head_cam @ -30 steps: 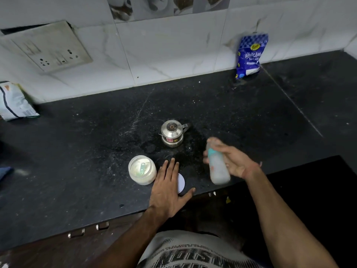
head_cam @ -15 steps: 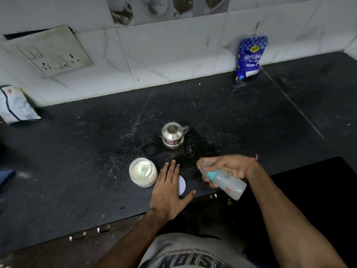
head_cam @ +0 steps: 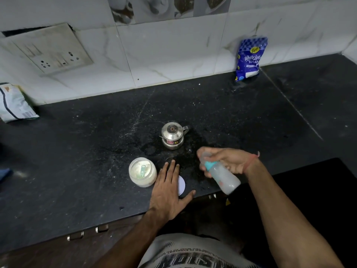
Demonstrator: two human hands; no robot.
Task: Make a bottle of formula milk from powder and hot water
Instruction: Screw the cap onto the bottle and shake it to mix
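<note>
My right hand [head_cam: 229, 161] grips a baby bottle [head_cam: 222, 175] with a teal collar, tilted with its top toward the far left and its base over the counter's front edge; milky liquid shows inside. My left hand [head_cam: 170, 190] rests flat on the black counter [head_cam: 77, 161], fingers straight, partly covering a white round lid [head_cam: 182, 185]. Just left of it stands an open jar of white powder [head_cam: 142, 172] with a pale scoop inside. A small steel kettle [head_cam: 172, 135] with its lid on stands behind.
A blue sugar packet [head_cam: 249, 59] leans on the tiled wall at the back right. Another packet [head_cam: 13, 103] lies at the far left by a wall socket plate [head_cam: 52, 49]. The counter's front edge runs just under my left wrist.
The bottle went from upright to tilted, base swung down toward the front edge, and its tilt keeps shifting a little. My left hand stays flat on the lid.
</note>
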